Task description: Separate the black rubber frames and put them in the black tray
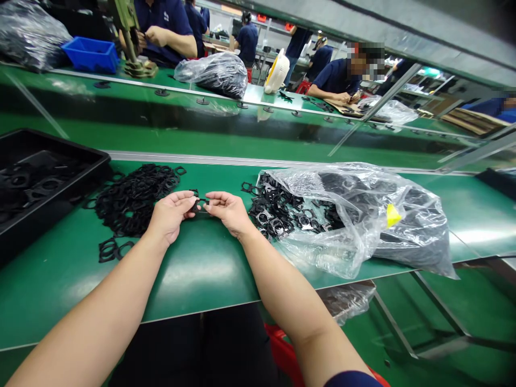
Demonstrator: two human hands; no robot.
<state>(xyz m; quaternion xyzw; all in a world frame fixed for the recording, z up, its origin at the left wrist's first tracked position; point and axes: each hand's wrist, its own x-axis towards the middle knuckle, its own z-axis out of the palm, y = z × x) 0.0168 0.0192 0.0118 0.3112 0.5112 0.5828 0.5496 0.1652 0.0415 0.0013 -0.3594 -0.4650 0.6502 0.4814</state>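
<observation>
Between my two hands, above the green table, is a small black plastic part (pixel 200 203). My left hand (pixel 170 214) pinches it between thumb and fingers. From the other side my right hand (pixel 228 212) also grips its edge, fingers bent toward the thumb. Left of my hands lies a heap of black ring-shaped frames (pixel 133 196). On the right, black parts with shiny metal faces (pixel 278 209) spill from the mouth of a clear plastic bag (pixel 363 209). The held part is too small and covered to make out its details.
A black bin (pixel 52 183) with more black parts stands at the far left. Beyond a clear divider (pixel 226 126) are a blue tray (pixel 92 54), another filled bag (pixel 217 74) and several co-workers. A yellow tag (pixel 393 215) marks the near bag.
</observation>
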